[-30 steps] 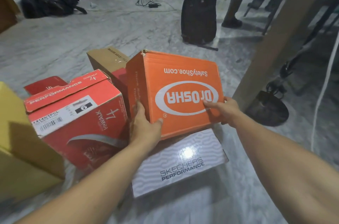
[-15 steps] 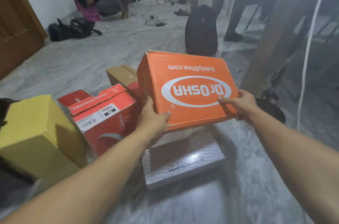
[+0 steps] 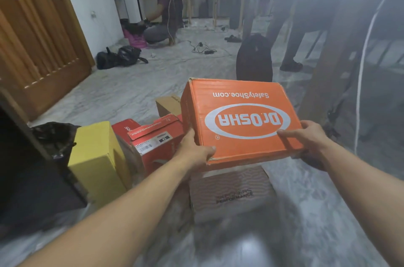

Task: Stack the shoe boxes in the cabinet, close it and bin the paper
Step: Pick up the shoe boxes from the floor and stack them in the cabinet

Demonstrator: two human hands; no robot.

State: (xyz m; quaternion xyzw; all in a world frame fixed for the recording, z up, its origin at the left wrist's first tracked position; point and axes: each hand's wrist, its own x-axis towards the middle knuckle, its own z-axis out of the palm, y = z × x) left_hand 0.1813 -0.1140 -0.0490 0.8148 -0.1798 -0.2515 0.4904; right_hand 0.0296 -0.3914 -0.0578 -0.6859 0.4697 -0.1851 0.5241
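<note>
Left of the left hand (image 3: 192,153) stood a yellow box (image 3: 98,157) and a red box (image 3: 156,142), which a leftward swing could knock. The left hand gripped the orange box's (image 3: 240,120) near-left corner and the right hand (image 3: 306,142) pinched its right edge, holding it tilted above the white box (image 3: 231,192). With only its edges held, it could slip.

Left hand (image 3: 193,153) and right hand (image 3: 306,142), fingers curled, arms outstretched.
</note>
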